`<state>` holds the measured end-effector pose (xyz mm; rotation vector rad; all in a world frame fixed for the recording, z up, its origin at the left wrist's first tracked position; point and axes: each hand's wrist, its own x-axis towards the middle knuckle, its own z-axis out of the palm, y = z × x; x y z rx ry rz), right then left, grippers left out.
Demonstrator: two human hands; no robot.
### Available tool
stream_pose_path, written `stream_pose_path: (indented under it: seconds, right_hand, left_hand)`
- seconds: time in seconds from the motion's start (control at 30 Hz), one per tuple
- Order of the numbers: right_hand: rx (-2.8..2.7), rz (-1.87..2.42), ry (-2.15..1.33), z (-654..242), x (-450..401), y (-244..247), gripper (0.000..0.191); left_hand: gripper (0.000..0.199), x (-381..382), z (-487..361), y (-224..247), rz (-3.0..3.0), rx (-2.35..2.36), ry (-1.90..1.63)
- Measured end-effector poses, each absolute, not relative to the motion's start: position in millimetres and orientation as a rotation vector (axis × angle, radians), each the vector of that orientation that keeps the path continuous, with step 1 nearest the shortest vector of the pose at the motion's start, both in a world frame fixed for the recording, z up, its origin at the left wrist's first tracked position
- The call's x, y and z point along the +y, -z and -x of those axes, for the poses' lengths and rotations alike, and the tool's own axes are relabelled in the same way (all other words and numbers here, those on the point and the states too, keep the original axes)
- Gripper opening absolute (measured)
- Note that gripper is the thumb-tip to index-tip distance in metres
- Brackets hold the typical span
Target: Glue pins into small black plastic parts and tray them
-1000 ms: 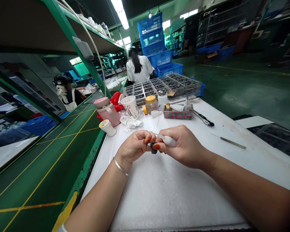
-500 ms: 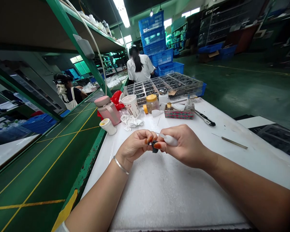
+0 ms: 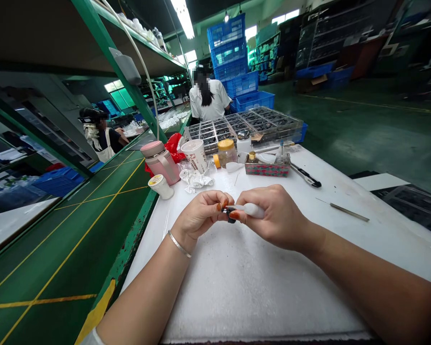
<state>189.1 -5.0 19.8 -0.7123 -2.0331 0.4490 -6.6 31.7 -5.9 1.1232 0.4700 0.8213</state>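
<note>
Desk [image 3: 258, 292] space, white and faintly speckled, lies under both forearms. Above its middle, clear of the surface, the left hand [image 3: 198, 215] has thumb and fingertips pinched together on a small black part [image 3: 231, 220] (mostly hidden by the fingers). The right hand [image 3: 278, 215] is closed round a white squeeze bottle [image 3: 254, 210], its thumb reaching up to the part. The bottle's narrow nozzle points left, over the part towards the left fingertips; whether its tip touches anything, I cannot tell.

By the desk's left edge, next to the green conveyor [image 3: 75, 225], stands a small white tub [image 3: 161, 188] with a yellow top. Behind it come a pink mug [image 3: 161, 165], a paper cup [image 3: 195, 155] and, just in front of the cup, crumpled tissue [image 3: 196, 180]. Further along the far side are a yellow-lidded jar [image 3: 227, 153] and a patterned box [image 3: 266, 169] holding small bottles. Compartmented trays [image 3: 284, 134] of dark pieces lie at the far edge. Near the far right corner rests a black-handled tool [image 3: 307, 175]; a thin needle-tipped tool [image 3: 349, 212] lies towards the right edge.
</note>
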Motion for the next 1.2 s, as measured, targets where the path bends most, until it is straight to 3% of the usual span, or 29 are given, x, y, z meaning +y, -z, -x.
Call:
stream_pose_path:
  seconds: [0.3,0.4,0.63,0.93,1.2]
  right_hand:
    - [-2.101,0.746,-0.084,-190.8,-1.3,-13.2,0.006]
    - [-2.089,0.81,-0.206,-191.6,-1.1,-15.6,0.006]
    - [-1.92,1.004,-0.837,-189.8,1.5,-18.9,0.023]
    - [-1.872,1.016,-0.664,-187.5,1.0,-16.6,0.019]
    - [-1.671,0.953,-1.07,-192.0,20.0,-10.2,0.026]
  left_hand:
    - [0.01,31.4,5.9,2.5,-1.138,0.607,-0.835]
    - [0.009,32.0,7.3,3.4,-1.135,0.622,-0.832]
    - [0.009,30.1,6.3,4.2,-1.186,0.631,-0.849]
    - [0.015,26.3,2.3,-0.1,-1.199,0.685,-0.925]
    - [0.029,31.3,-1.4,-0.4,-1.17,0.861,-1.036]
